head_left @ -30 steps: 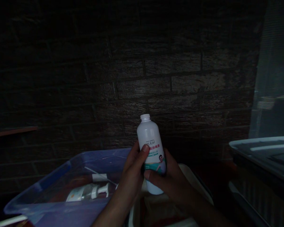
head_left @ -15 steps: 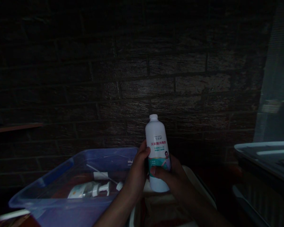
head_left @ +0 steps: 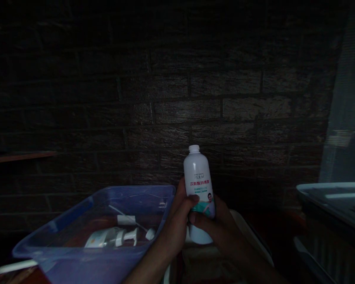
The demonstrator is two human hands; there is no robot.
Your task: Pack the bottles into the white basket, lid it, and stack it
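The white bottle point(head_left: 197, 167) is held roughly upright, tilted slightly, to the right of the right edge of the blue bin point(head_left: 77, 270) and above the pale-rimmed container point(head_left: 241, 221). The left hand point(head_left: 177, 217) and the right hand point(head_left: 217, 224) are together, clamped around the lower half of the bottle from opposite sides, both thumbs on the front label. The neck point(head_left: 194, 149) is free of the hands; whether it is capped cannot be told.

Handling: the bottle appears to be semi-rigid plastic, unlikely to break but likely to flex under a hard squeeze. The wall is opaque, so the fill level cannot be told; if full, the weight probably warrants both hands. The glossy surface may slip, especially if wet. Grip the straight body below the rounded shoulder.

The pump bottle point(head_left: 106, 238) lies on its side near the bin's front edge.
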